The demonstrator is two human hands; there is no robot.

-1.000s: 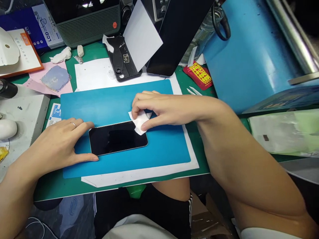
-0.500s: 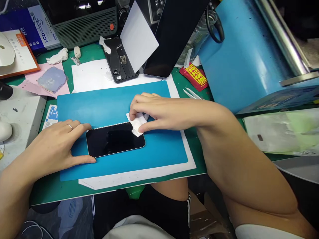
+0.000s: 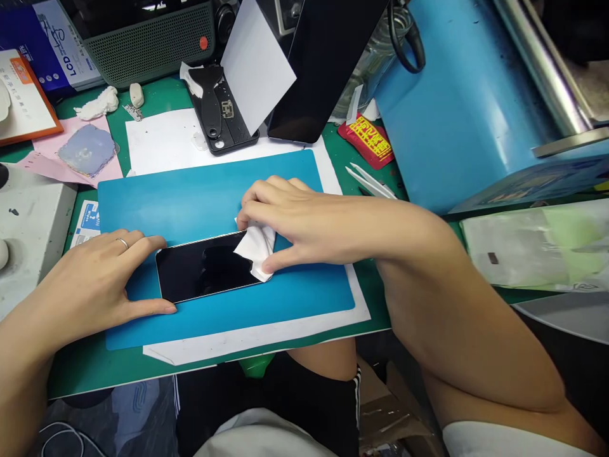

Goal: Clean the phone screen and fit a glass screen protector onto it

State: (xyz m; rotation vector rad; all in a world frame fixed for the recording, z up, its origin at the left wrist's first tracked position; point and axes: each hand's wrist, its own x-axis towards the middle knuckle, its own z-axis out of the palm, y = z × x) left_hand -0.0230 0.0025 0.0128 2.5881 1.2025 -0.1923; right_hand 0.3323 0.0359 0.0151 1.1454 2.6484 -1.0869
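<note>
I see phone (image 3: 200, 270) roughly 9-to-3 | left hand (image 3: 102, 266): fingers gripping 9-o'clock end | right hand (image 3: 288, 217): fingers pinching tissue (image 3: 258, 245) over 3-o'clock end

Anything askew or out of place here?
Mildly: the white sheet sticks out unevenly from under the blue mat, so they look misaligned. A crumpled white wad lies at the upper left, like litter.

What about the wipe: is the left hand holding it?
No, the right hand holds the white wipe at the right end of the phone.
</note>
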